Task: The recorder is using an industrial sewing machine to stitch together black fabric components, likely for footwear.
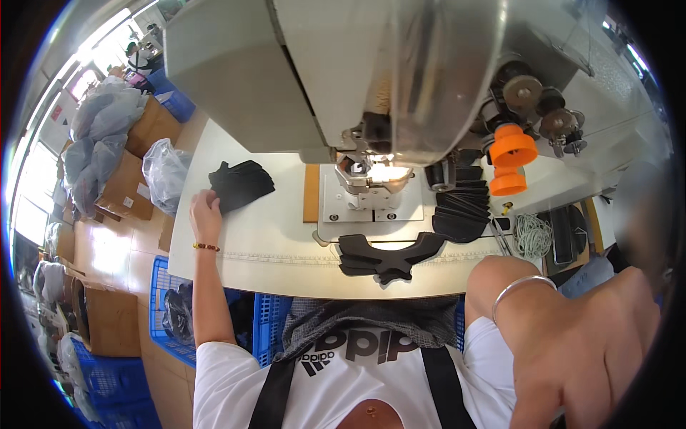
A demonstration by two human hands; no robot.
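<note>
On the left of the white sewing table lies a fanned stack of black cut pieces point(245, 187). My left hand point(206, 209) is at its left edge, fingers bent together against the pieces; its fingertips are partly hidden. My right hand point(582, 350) is raised close to the camera at the lower right, its back showing large and its fingers mostly out of sight. Further black pieces with a curved cutout point(389, 256) lie overlapping at the front edge of the table. Behind them, the sewing machine point(371, 182) has its lamp lit over the metal plate.
Another row of black pieces point(462, 207) overlaps right of the machine plate. Orange knobs point(511, 146) hang above it. Tweezers point(499, 236), a coil of pale cord point(532, 236) and a dark tray point(567, 234) sit at the right. Blue crates point(271, 322) stand below the table; cardboard boxes point(125, 187) line the left.
</note>
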